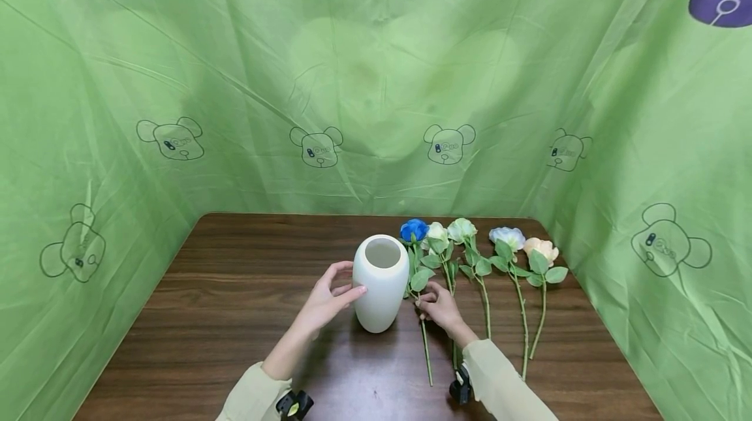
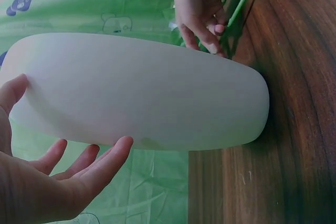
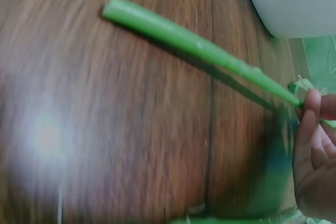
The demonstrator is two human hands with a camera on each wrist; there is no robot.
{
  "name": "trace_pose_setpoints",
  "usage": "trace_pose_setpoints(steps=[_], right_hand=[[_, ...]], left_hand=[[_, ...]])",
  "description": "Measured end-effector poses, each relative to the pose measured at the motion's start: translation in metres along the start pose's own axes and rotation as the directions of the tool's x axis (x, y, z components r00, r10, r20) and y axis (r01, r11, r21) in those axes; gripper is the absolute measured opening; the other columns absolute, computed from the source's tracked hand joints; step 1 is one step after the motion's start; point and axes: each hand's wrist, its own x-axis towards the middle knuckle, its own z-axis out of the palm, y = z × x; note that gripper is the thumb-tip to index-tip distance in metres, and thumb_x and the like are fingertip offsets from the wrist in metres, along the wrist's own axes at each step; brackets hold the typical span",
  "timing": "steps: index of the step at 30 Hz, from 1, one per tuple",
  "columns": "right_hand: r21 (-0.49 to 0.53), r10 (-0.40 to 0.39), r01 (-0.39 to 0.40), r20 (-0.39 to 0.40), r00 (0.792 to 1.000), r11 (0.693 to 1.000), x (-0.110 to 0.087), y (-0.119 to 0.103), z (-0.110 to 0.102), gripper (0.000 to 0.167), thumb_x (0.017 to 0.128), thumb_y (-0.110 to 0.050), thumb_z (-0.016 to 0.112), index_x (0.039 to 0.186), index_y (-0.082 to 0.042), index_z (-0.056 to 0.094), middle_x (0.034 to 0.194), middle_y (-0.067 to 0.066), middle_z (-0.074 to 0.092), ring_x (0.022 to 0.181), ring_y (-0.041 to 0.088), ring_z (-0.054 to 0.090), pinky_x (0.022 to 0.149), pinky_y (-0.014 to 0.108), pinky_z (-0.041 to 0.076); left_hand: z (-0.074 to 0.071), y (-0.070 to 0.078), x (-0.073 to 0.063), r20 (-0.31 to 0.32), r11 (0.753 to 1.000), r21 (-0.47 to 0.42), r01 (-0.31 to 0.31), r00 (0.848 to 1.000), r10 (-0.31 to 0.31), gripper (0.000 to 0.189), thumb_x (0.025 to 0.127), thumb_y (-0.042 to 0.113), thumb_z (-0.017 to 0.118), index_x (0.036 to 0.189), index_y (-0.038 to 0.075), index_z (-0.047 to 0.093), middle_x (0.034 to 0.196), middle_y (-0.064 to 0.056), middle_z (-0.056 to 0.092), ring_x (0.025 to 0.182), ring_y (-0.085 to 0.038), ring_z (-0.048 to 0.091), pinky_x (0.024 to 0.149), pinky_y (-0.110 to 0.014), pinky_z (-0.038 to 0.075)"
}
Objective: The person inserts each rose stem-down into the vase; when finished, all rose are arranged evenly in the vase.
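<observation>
A white vase (image 1: 377, 300) stands upright near the middle of the table, its round mouth facing up. My left hand (image 1: 322, 302) holds it from the left, thumb on the near side and fingers around the far side; the left wrist view shows these fingertips (image 2: 125, 142) at the smooth vase wall. On the vase's other side, my right hand (image 1: 442, 309) pinches the green stem (image 3: 199, 48) of a blue rose (image 1: 414, 230) between thumb and fingers. The stem's cut end points toward me, close over the tabletop. Part of the rose's leaves is hidden behind the vase.
Right of the blue rose lie a white rose (image 1: 436, 233), a pale green-white flower (image 1: 462, 230), a pale lilac flower (image 1: 508, 238) and a peach flower (image 1: 542, 250), stems toward me. Green printed cloth (image 1: 376, 81) surrounds the brown wooden table (image 1: 247, 290) at the back and sides.
</observation>
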Motion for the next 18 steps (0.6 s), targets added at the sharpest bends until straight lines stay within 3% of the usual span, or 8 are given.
trace_pose_setpoints(steps=[6,13,18], right_hand=[[0.059,-0.027,0.025,0.032,0.999,0.998,-0.005,-0.007,-0.01,0.048,0.078,0.01,0.057,0.121,0.012,0.035,0.089,0.026,0.058,0.051,0.027,0.058,0.048,0.033,0.05],[0.145,-0.095,0.09,0.028,0.995,0.985,-0.02,-0.037,-0.019,0.044,0.078,0.014,0.053,0.118,0.013,0.036,0.09,0.032,0.055,0.05,0.026,0.057,0.051,0.043,0.05],[0.201,-0.15,0.148,-0.006,0.989,0.968,-0.023,-0.049,-0.024,0.039,0.079,0.015,0.052,0.114,0.011,0.035,0.092,0.034,0.054,0.05,0.023,0.057,0.05,0.034,0.05]], left_hand=[[0.0,0.0,-0.001,0.003,1.0,-0.014,-0.007,1.0,0.007,0.049,0.079,0.012,0.066,0.122,0.006,0.042,0.123,-0.018,0.044,0.109,-0.039,0.043,0.073,-0.04,0.048],[0.0,-0.001,-0.001,-0.003,0.999,-0.037,-0.011,1.0,0.011,0.05,0.08,0.011,0.066,0.122,0.004,0.042,0.122,-0.019,0.043,0.11,-0.039,0.042,0.075,-0.041,0.048],[0.0,-0.003,0.0,-0.003,0.998,-0.052,-0.017,1.0,0.017,0.05,0.08,0.01,0.066,0.122,0.004,0.041,0.122,-0.019,0.043,0.112,-0.038,0.041,0.076,-0.04,0.048]])
